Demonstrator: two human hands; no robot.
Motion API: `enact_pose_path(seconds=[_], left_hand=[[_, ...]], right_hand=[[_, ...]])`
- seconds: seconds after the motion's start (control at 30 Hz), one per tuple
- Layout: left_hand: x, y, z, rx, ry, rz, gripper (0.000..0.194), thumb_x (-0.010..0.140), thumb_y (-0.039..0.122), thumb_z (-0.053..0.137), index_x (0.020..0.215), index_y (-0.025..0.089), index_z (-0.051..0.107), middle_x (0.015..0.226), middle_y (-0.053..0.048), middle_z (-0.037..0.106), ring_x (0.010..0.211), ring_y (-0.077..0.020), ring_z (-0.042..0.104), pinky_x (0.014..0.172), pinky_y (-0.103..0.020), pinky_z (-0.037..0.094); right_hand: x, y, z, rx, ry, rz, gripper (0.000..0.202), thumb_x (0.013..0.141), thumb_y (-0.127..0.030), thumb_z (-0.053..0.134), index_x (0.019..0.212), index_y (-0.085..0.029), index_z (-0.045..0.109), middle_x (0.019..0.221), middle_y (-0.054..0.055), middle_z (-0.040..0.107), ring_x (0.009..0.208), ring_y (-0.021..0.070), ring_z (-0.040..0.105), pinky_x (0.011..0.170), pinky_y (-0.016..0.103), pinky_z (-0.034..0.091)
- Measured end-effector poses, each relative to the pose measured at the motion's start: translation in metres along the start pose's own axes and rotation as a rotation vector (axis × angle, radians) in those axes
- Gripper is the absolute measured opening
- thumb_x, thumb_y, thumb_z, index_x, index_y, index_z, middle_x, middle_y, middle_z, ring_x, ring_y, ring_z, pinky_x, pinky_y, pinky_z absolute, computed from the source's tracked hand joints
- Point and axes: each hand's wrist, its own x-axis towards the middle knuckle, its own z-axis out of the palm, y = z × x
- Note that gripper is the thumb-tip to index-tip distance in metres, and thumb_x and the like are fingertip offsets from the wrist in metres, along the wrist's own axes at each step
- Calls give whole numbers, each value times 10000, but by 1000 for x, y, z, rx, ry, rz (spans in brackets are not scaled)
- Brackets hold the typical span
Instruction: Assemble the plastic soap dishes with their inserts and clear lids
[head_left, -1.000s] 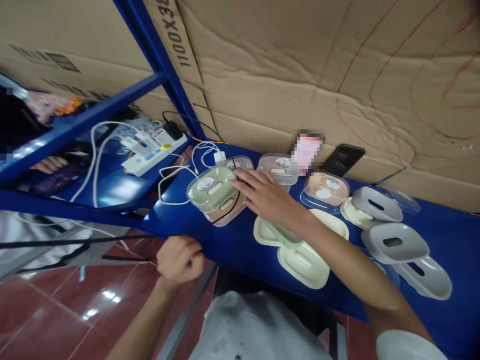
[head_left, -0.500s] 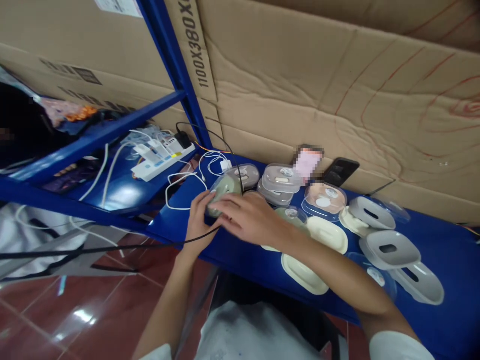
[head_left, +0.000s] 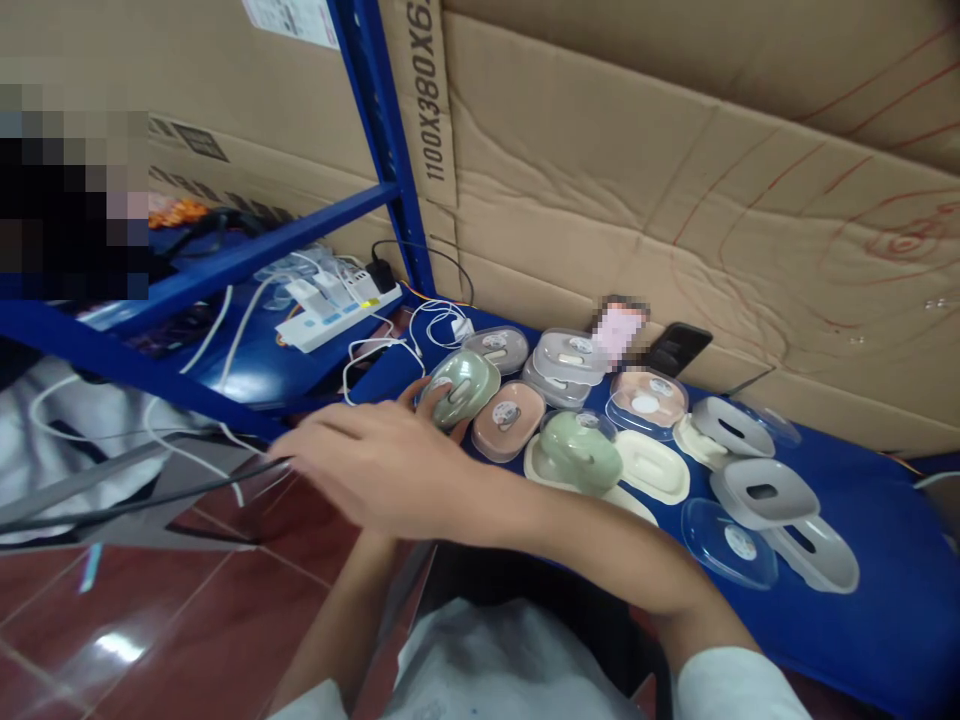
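Now the left hand (head_left: 427, 398) has its fingers clamped on the green case (head_left: 466, 388), just left of the peach case (head_left: 510, 420); farther left, the right hand's (head_left: 382, 465) blurred fingers near the black cable (head_left: 225, 487), grip unclear.

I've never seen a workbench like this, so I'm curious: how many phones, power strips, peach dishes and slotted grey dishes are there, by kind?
Phones: 2
Power strip: 1
Peach dishes: 2
Slotted grey dishes: 3
Total: 8
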Motion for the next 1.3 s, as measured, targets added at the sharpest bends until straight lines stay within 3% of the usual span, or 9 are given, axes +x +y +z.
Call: enact_pose_path(seconds=[0.17, 0.3, 0.37, 0.43, 0.7, 0.83, 0.97, 1.07, 1.3], left_hand=[[6, 10, -1, -31, -72, 33, 547, 1015, 346, 708, 1525, 255, 533, 1620, -177, 445, 1518, -367, 499, 1242, -598, 465], [6, 10, -3, -54, -140, 25, 602, 1037, 359, 677, 1595, 263, 472, 1697, -183, 364, 1579, -359, 439, 1271, -578, 440], [4, 8, -3, -62, -140, 26, 616, 1042, 359, 672, 1612, 274, 455, 1703, -175, 366, 1588, -355, 430, 1277, -569, 438], [2, 8, -4, -68, -146, 15, 632, 1042, 372, 676, 1624, 288, 443, 1705, -163, 371, 1585, -355, 437, 1276, -566, 441], [10, 20, -10, -73, -137, -76, 607, 1028, 429, 710, 1577, 271, 504, 1615, -159, 482, 1509, -335, 515, 1251, -561, 459], [18, 20, -10, -64, -128, -100, 521, 1024, 447, 711, 1500, 269, 596, 1518, -129, 578, 1409, -313, 602, 1211, -524, 502], [21, 20, -10, -58, -87, -75, 496, 1026, 412, 708, 1494, 279, 608, 1517, -120, 585, 1418, -321, 599, 1220, -539, 492], [18, 20, -9, -40, -64, -52, 497, 1016, 376, 726, 1491, 285, 607, 1520, -120, 580, 1444, -331, 580, 1238, -563, 473], [9, 20, -1, 33, -37, -106, 531, 1028, 430, 697, 1520, 266, 581, 1598, -157, 508, 1514, -352, 504, 1269, -576, 431]], right_hand=[[1, -53, 16, -108, -55, -208, 558, 1091, -284, 298, 1351, -623, 656, 1547, -352, 556, 1347, 59, 647, 886, 201, 632], [-33, -57, 27, -75, -20, -66, 650, 1104, -195, 136, 1509, -324, 628, 1663, -67, 541, 1022, 61, 767, 769, 179, 626], [-52, -43, 28, 14, -31, -12, 569, 1108, -192, 232, 1583, -102, 532, 1682, 130, 508, 1089, 140, 770, 845, 258, 655], [-74, -26, 30, 100, -53, 76, 575, 1075, -177, 382, 1622, -11, 437, 1665, 212, 509, 1227, 226, 733, 933, 351, 656], [-183, 65, 8, -34, 10, 421, 532, 1045, -122, 472, 1553, -241, 575, 1591, 95, 618, 1463, 302, 581, 1192, 574, 499], [-190, 145, -18, -105, 70, 513, 463, 1089, -245, 489, 1537, -287, 603, 1597, 90, 611, 1487, 312, 557, 1218, 582, 455], [-172, 210, -15, -199, -36, 616, 643, 1054, -404, 625, 1645, -200, 473, 1724, 166, 436, 1564, 395, 434, 1244, 622, 399], [-160, 217, -1, -221, -77, 625, 712, 1022, -409, 686, 1651, -164, 460, 1670, 198, 490, 1522, 413, 448, 1236, 606, 394], [-148, 169, 17, -198, -8, 565, 646, 1043, -445, 652, 1632, -235, 489, 1614, 184, 525, 1457, 418, 434, 1173, 615, 409]])
